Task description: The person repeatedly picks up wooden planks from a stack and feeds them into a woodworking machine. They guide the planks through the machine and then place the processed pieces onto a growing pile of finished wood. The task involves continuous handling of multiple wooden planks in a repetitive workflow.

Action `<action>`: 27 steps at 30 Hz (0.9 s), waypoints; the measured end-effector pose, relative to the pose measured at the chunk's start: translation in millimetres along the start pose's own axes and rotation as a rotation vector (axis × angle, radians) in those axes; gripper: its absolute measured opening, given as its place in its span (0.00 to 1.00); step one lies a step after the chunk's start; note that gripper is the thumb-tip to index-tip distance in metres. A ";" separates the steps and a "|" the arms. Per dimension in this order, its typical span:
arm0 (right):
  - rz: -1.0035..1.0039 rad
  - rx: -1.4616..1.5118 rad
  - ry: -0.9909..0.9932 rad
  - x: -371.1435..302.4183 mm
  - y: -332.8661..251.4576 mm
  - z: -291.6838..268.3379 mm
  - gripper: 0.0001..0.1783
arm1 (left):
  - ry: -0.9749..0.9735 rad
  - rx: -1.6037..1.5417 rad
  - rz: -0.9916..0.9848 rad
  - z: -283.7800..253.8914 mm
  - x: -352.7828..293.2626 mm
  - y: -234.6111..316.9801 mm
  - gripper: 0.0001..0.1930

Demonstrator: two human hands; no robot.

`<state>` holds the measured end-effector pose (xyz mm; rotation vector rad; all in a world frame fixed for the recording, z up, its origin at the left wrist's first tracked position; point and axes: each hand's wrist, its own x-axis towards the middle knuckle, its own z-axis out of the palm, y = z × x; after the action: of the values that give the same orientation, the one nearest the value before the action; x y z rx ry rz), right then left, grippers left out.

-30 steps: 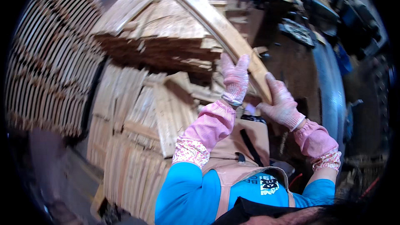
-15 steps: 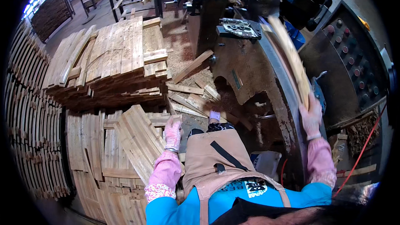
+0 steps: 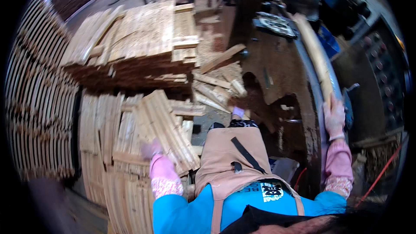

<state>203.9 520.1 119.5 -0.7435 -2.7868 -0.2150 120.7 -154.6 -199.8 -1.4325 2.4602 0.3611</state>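
My right hand (image 3: 334, 117), in a pale work glove, grips the near end of a long wooden board (image 3: 314, 52). That board runs away from me along the narrow metal bed (image 3: 313, 91) of a woodworking machine. On my other side, my left hand (image 3: 151, 148) is gloved too and smeared by motion, so its fingers cannot be made out. It is over the left edge of a slanting group of planks (image 3: 167, 125), which lies across a low stack of planks (image 3: 93, 125). Whether it touches the wood is not visible.
A taller plank stack (image 3: 143, 30) stands ahead on the left, with tightly piled strips (image 3: 41, 117) at the far left. Loose offcuts (image 3: 214, 89) and sawdust lie on the floor. A control panel (image 3: 377, 73) with buttons and a red cord (image 3: 381, 171) are at right.
My left hand has moved from the right side of the slanting planks to their left edge. My right hand still holds the board, which stays on the machine bed. The whole view has shifted.
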 end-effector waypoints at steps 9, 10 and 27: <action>-0.037 0.031 0.197 -76.8 27.4 -28.1 0.31 | -0.205 -0.078 -0.030 38.9 65.2 -57.0 0.41; -0.108 0.024 0.270 -55.2 22.3 -24.6 0.31 | -0.239 -0.133 0.007 33.9 74.7 -60.0 0.39; -0.434 0.811 -0.205 117.7 -133.7 21.9 0.34 | -0.472 -1.910 0.490 -136.1 -167.0 208.5 0.17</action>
<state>33.0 465.0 120.5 0.0413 -2.7960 0.9069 3.1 33.0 2.4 -0.6099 1.5119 3.1049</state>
